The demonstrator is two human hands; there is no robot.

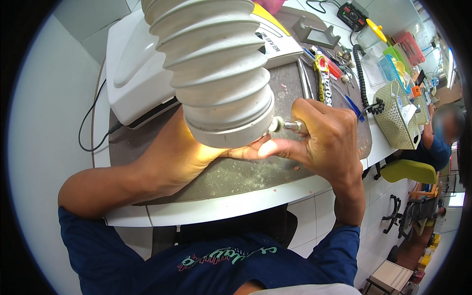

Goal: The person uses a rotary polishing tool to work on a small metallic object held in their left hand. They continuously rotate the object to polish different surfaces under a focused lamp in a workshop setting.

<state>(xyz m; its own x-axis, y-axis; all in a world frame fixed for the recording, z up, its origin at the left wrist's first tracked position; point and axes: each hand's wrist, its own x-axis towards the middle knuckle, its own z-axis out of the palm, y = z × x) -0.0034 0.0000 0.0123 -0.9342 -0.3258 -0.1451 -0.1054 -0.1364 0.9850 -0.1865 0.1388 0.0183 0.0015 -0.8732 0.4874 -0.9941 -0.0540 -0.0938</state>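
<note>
My right hand (327, 135) is closed around a metal rotary handpiece (295, 127), whose small pale round tip (277, 124) points left. Its thumb rests against the fingertips of my left hand (189, 147). A wide, ribbed, pale grey suction hose (219, 73) hangs over the work and covers most of my left fingers. Those left fingers that show are bent together near the handpiece tip, and what they hold is hidden under the hose mouth. Light falls on the left hand from beneath the hose.
A white machine (140, 69) stands at the left, with a box (280, 37) behind the hose. Right of it lie a yellow tube (322, 78), a grey stand (317, 35) and a coiled black cord (363, 73). Farther right are a woven basket (397, 118) and a seated person (437, 142).
</note>
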